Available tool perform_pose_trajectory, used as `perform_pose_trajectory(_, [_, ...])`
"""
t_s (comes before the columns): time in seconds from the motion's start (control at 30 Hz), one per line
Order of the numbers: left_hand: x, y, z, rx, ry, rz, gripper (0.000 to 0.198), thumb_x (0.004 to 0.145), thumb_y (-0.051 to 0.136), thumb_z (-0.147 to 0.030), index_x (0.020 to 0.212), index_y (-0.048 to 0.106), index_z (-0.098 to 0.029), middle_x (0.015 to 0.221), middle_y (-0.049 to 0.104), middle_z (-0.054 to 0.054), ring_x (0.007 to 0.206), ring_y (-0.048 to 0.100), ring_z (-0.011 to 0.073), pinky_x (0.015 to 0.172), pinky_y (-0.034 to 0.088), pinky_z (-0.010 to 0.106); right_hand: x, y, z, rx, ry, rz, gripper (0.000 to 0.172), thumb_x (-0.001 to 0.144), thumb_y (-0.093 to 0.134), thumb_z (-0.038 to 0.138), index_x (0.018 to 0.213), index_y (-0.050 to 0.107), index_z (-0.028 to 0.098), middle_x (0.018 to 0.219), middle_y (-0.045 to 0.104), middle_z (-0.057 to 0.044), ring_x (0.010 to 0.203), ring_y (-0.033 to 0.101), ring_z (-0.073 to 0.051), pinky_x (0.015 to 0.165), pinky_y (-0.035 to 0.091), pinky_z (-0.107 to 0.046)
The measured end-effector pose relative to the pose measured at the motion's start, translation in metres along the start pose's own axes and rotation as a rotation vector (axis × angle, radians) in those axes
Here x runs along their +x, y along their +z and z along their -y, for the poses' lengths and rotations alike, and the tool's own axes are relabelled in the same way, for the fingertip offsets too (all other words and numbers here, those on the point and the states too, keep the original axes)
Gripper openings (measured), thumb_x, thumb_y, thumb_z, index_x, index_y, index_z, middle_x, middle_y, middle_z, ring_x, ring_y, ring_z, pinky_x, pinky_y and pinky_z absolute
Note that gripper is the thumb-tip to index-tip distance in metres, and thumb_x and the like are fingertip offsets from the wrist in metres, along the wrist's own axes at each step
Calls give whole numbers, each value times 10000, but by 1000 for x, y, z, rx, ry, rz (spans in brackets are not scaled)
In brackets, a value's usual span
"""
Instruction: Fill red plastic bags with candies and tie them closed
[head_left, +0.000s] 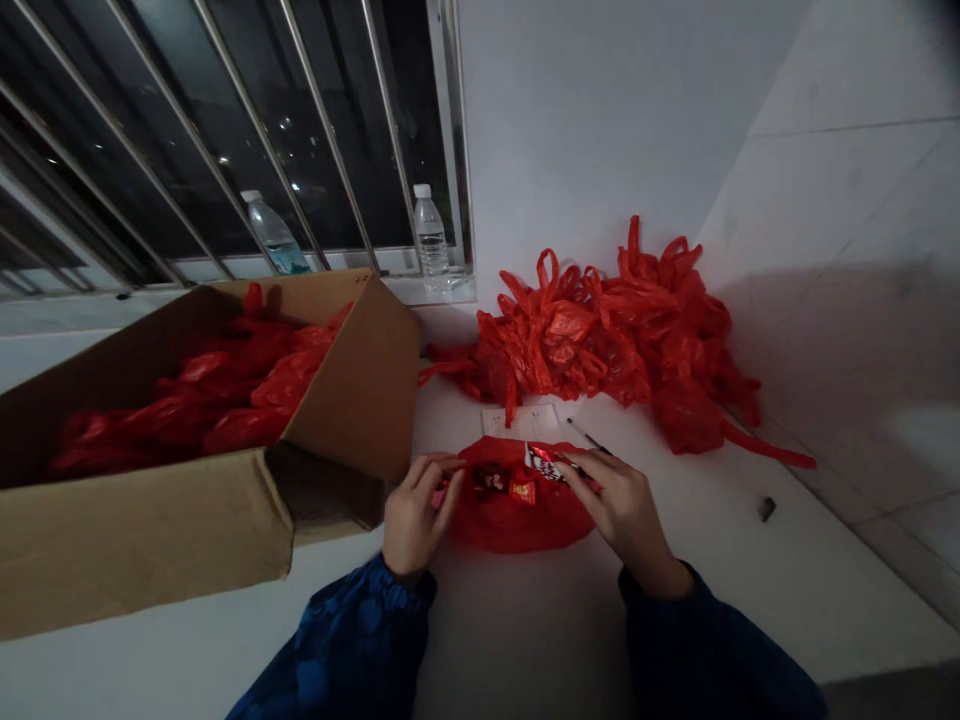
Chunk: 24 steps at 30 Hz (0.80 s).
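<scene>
A red plastic bag (517, 530) lies spread open on the white surface in front of me, with several small wrapped sweets on it. Among them are a red and gold sweet (523, 492) and a dark-wrapped one (491, 478). Between the thumb and fingers of my right hand (619, 505) is a red, white and dark candy packet (541, 462), above the bag's right side. My left hand (420, 515) is closed at the bag's left edge. A bit of pink shows beneath its fingers, but what it grips is unclear.
A cardboard box (360, 380) with red bags (255, 385) inside stands at the left. Many red bags (600, 330) are heaped against the wall. Behind my bag lie a paper (521, 421) and a pen (587, 435). Two bottles (430, 235) (276, 235) stand by the barred window.
</scene>
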<state>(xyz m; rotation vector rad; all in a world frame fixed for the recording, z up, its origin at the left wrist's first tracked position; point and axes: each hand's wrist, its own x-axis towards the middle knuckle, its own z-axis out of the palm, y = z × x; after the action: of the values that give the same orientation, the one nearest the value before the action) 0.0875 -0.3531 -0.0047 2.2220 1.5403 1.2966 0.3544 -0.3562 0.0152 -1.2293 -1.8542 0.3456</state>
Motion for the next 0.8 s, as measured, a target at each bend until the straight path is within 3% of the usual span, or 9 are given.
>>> perform_pose_trajectory(0.1, [-5, 10, 5, 49, 111, 158, 206, 993, 479, -270, 1062, 667, -222, 1003, 710, 32, 924, 677, 158, 840, 506, 259, -14, -6, -2, -160, 1, 40, 246, 982, 505, 351, 1048, 699, 214, 1006, 726, -72, 911, 681, -223, 796, 486, -313])
perform_pose_trajectory(0.17, [-8, 20, 4, 98, 125, 292, 220, 997, 470, -262, 1088, 669, -245, 1024, 727, 16, 904, 696, 163, 817, 523, 259, -19, -5, 0, -243, 38, 190, 239, 971, 518, 372, 1017, 704, 230, 970, 730, -62, 877, 687, -230, 742, 481, -312])
perform_pose_trajectory(0.3, [-10, 36, -3, 341, -57, 385, 311, 966, 522, -259, 1265, 604, -283, 1266, 647, 27, 916, 707, 203, 768, 552, 293, -9, 4, 11, -318, 119, 479, 240, 974, 489, 342, 962, 701, 232, 905, 736, -40, 829, 694, -219, 696, 457, -290])
perform_pose_trajectory(0.4, [-9, 43, -5, 458, -158, 410, 457, 916, 611, -319, 1364, 537, -269, 1377, 567, 55, 941, 702, 241, 738, 559, 318, 3, 18, 15, -298, 153, 500, 247, 987, 459, 313, 1038, 683, 221, 959, 747, -40, 891, 701, -220, 735, 456, -284])
perform_pose_trajectory(0.47, [-8, 45, -4, 459, -163, 435, 441, 903, 627, -326, 1338, 565, -283, 1349, 587, 40, 961, 695, 242, 729, 550, 310, 6, 28, 14, -301, 185, 449, 274, 995, 446, 311, 1161, 641, 212, 1041, 739, -55, 942, 697, -225, 762, 460, -288])
perform_pose_trajectory(0.6, [-6, 40, 2, 372, -147, 332, 309, 957, 540, -370, 1241, 633, -295, 1247, 650, 25, 929, 692, 207, 720, 505, 275, 3, 36, 6, -440, 256, 332, 326, 1001, 416, 274, 1274, 573, 190, 1214, 666, -98, 947, 690, -231, 736, 465, -302])
perform_pose_trajectory(0.7, [-4, 32, 5, 250, -202, 168, 311, 998, 441, -393, 1104, 687, -235, 1078, 709, 46, 871, 685, 198, 696, 458, 258, 0, 32, 2, -523, 283, 297, 287, 991, 429, 261, 1203, 616, 211, 1204, 662, -79, 915, 689, -237, 691, 463, -309])
perform_pose_trajectory(0.8, [-1, 27, 6, 91, -239, 107, 375, 1002, 418, -406, 940, 707, -175, 856, 716, 53, 761, 661, 185, 651, 421, 244, -1, 29, 2, -533, 258, 280, 250, 978, 466, 281, 1138, 649, 222, 1159, 676, -71, 868, 690, -236, 669, 462, -313])
